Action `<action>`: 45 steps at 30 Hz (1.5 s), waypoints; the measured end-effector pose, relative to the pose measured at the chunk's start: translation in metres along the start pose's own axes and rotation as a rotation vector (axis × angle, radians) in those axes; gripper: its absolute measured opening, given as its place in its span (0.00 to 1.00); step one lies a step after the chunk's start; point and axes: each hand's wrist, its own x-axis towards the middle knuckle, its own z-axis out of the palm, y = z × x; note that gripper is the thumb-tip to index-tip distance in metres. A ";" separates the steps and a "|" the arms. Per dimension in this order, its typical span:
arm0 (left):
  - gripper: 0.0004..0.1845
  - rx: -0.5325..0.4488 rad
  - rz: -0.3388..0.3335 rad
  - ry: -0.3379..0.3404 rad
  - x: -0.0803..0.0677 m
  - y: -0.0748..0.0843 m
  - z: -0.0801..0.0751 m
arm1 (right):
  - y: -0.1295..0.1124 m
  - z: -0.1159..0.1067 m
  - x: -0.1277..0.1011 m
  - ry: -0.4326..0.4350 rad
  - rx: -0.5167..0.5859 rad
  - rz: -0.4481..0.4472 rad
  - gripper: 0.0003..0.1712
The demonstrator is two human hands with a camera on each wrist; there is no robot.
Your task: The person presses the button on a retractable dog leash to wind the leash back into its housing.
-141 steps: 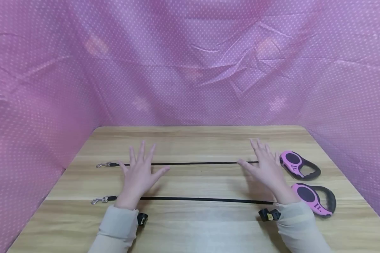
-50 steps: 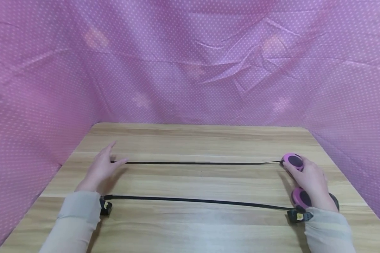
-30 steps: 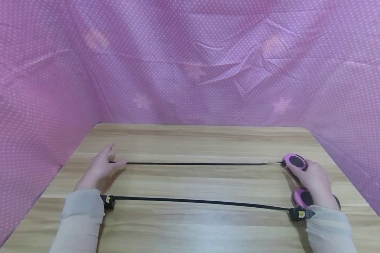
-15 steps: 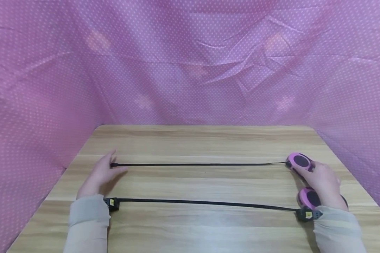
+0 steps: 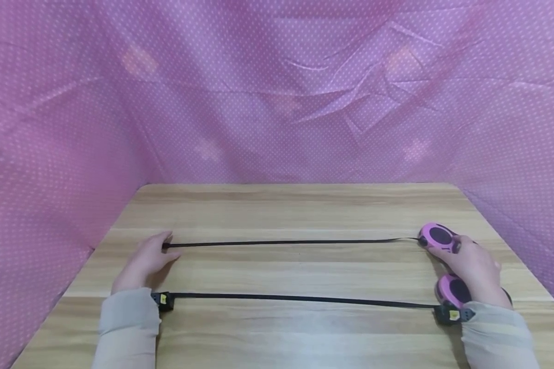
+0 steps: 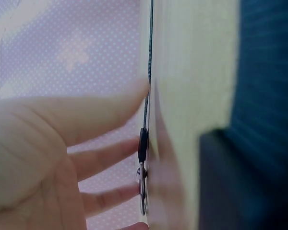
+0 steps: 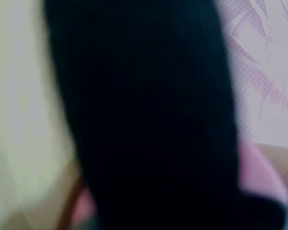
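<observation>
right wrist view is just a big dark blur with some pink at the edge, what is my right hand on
Observer: In the head view the right hand lies over the handle of the far pink and black retractable leash case and seems to grip it. A second pink and black case sits just nearer, by the wrist.
Operator: where does the far one's cord go
Observer: Its thin black cord runs straight across the wooden table to the left hand, whose straight fingers rest at its silver metal clasp.
</observation>
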 end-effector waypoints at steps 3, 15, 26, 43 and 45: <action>0.33 0.052 -0.034 0.026 -0.002 -0.003 0.000 | 0.000 -0.001 -0.001 0.003 -0.003 -0.020 0.56; 0.25 0.024 -0.233 0.012 -0.014 -0.009 -0.008 | 0.007 0.004 0.003 -0.072 0.020 -0.018 0.53; 0.15 0.014 -0.282 -0.034 -0.013 -0.010 -0.012 | 0.009 -0.004 0.002 -0.018 0.083 -0.073 0.40; 0.24 0.034 -0.290 -0.042 -0.012 -0.001 -0.015 | 0.008 -0.010 0.000 -0.085 0.030 -0.173 0.22; 0.23 0.033 -0.271 -0.026 -0.011 0.000 -0.015 | 0.008 -0.009 -0.001 -0.085 0.017 -0.172 0.22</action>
